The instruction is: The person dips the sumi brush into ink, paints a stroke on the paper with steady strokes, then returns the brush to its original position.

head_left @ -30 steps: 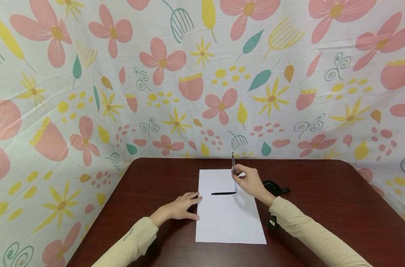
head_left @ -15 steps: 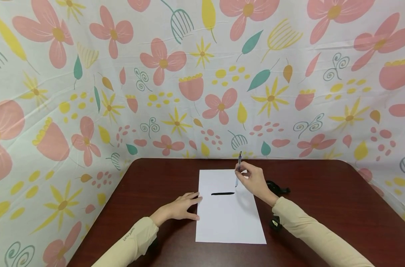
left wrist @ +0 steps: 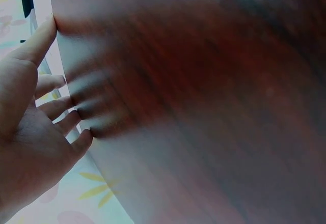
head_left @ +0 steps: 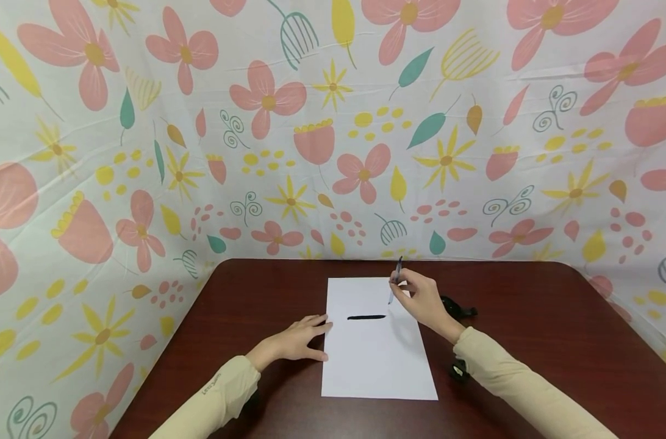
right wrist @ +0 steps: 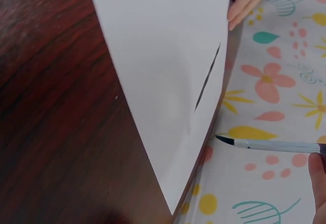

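My right hand (head_left: 421, 300) pinches a slim brush (head_left: 398, 268) near the middle of its handle, above the right part of a white sheet of paper (head_left: 379, 366). In the right wrist view the brush (right wrist: 275, 146) shows a pale shaft and a black pointed tip. A thick black stroke (head_left: 366, 317) runs sideways across the sheet, left of the brush tip. My left hand (head_left: 294, 340) rests at the paper's left edge, fingers spread and fingertips on the margin. In the left wrist view, the left hand (left wrist: 30, 127) has its fingertips along the edge.
A glossy black object (head_left: 458, 308) lies on the dark red-brown table (head_left: 530, 329) right of the paper, partly hidden by my right hand. A small dark device (head_left: 458, 369) sits beneath the right sleeve. Flower-patterned cloth (head_left: 360, 140) hangs behind and at the left.
My right hand has lifted the brush from the end of the stroke and moved slightly right and away. The brush now leans more. My left hand has stayed still.
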The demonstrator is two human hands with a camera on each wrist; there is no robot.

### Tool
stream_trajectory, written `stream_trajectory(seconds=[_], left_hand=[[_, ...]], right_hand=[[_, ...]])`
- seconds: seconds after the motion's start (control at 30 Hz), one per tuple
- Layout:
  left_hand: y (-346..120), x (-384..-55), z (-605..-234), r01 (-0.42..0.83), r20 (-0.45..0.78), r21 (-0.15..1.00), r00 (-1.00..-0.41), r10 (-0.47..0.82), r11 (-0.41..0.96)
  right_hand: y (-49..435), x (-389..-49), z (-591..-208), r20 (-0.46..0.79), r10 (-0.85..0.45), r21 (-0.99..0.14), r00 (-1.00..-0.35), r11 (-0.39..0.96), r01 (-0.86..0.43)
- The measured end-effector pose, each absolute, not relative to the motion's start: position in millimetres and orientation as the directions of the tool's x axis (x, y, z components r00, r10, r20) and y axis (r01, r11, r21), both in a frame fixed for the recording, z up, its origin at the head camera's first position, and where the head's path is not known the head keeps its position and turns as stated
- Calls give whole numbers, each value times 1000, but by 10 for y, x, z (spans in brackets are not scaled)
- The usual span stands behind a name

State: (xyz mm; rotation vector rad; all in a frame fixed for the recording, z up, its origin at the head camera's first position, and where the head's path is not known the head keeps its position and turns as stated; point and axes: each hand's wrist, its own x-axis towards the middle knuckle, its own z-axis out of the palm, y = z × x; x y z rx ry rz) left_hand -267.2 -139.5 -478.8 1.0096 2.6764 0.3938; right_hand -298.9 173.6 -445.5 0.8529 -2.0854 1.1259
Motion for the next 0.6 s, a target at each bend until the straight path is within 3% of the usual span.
stream_trajectory(seconds=[0.3,0.6], left_hand=[[-1398,-2673,-4805,592,-148,337,-734,662,732],[-1398,-2667,-4800,600,-135,342,-730,670,723]], right_hand=[[1770,-2945,-4475,775,-301,-400,-556,448,-800],[1798,-2927,-4489,825,-337,-303,-454,415,-858]])
